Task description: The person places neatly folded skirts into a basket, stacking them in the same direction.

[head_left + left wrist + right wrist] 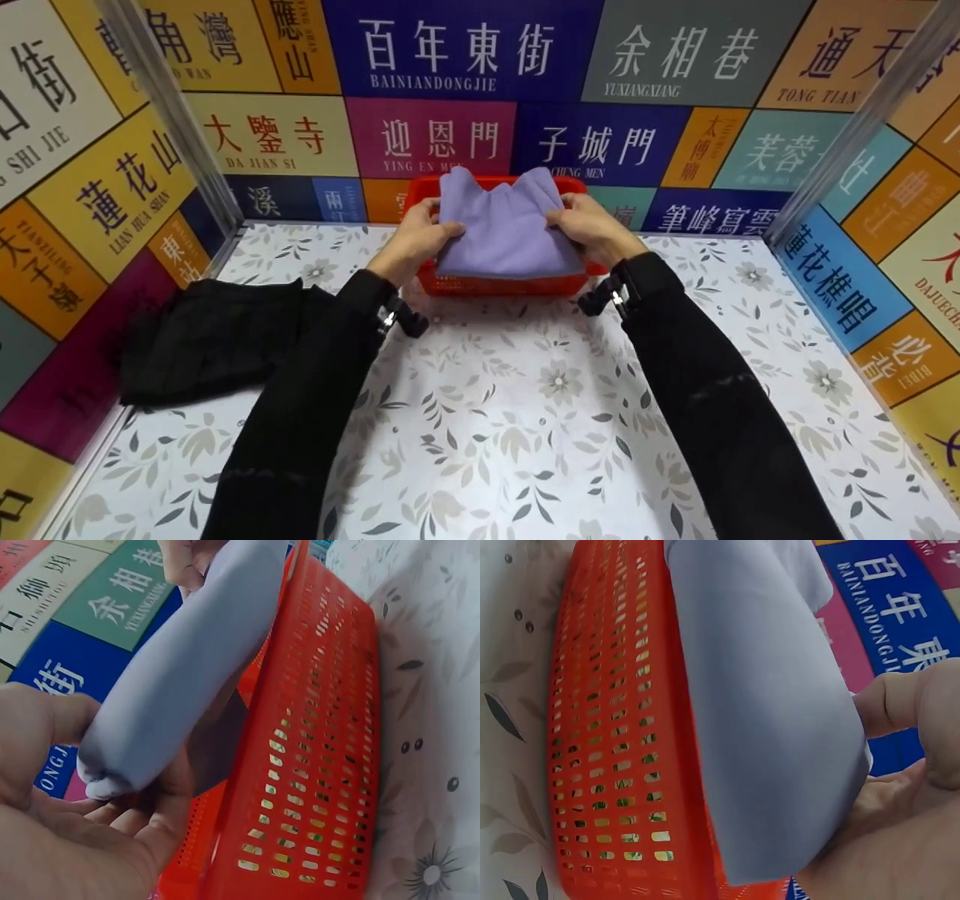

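Both hands hold a folded lavender cloth garment (502,229) over a red plastic basket (510,286) at the back of the table. My left hand (421,234) pinches its left side, thumb on top and fingers beneath, as the left wrist view also shows. On the opposite side my right hand (596,227) grips the cloth the same way. In the right wrist view the folded cloth (772,712) hangs beside the perforated basket wall (615,765). Two peaks of fabric stick up at the garment's far edge. The cloth hides most of the basket's inside.
A folded black garment (217,337) lies on the left of the table, near the left wall. The tabletop (480,450) has a leaf-and-flower print. Panels with street-name lettering (457,52) enclose the back and both sides.
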`<state>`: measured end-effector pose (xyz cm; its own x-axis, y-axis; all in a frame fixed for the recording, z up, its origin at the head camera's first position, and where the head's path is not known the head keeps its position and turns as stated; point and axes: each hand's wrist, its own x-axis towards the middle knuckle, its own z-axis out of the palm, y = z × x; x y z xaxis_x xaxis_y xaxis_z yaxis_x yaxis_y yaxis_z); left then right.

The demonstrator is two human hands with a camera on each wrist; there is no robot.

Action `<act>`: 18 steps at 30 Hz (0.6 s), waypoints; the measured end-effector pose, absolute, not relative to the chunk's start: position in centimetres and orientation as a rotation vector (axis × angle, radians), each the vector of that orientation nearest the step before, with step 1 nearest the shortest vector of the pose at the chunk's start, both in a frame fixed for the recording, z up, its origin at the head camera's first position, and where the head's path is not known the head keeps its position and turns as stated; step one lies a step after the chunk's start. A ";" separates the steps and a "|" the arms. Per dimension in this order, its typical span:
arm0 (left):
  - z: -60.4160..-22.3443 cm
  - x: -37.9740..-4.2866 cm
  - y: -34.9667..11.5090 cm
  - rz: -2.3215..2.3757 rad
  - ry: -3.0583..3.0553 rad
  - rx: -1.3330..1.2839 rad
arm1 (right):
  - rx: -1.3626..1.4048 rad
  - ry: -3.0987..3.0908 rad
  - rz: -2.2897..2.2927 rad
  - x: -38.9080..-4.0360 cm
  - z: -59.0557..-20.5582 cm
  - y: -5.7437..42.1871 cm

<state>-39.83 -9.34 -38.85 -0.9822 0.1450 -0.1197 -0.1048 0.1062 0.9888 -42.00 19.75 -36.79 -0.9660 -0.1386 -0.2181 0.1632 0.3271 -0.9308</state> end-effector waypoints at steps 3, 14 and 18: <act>-39.2 -40.4 -9.2 1.969 2.241 0.021 | 0.037 2.367 -1.710 -42.6 -37.3 19.3; -39.9 -42.5 -9.1 1.913 2.404 0.023 | 0.022 2.463 -1.859 -43.7 -38.4 18.1; -40.7 -42.4 -9.5 1.800 2.518 0.037 | -0.062 2.550 -1.663 -43.5 -39.1 18.0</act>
<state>-42.37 -9.49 -40.74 -0.9987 0.0461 -0.0235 -0.0074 0.3241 0.9460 -43.55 17.97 -39.14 -0.9945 -0.0865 -0.0582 0.0184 0.4040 -0.9146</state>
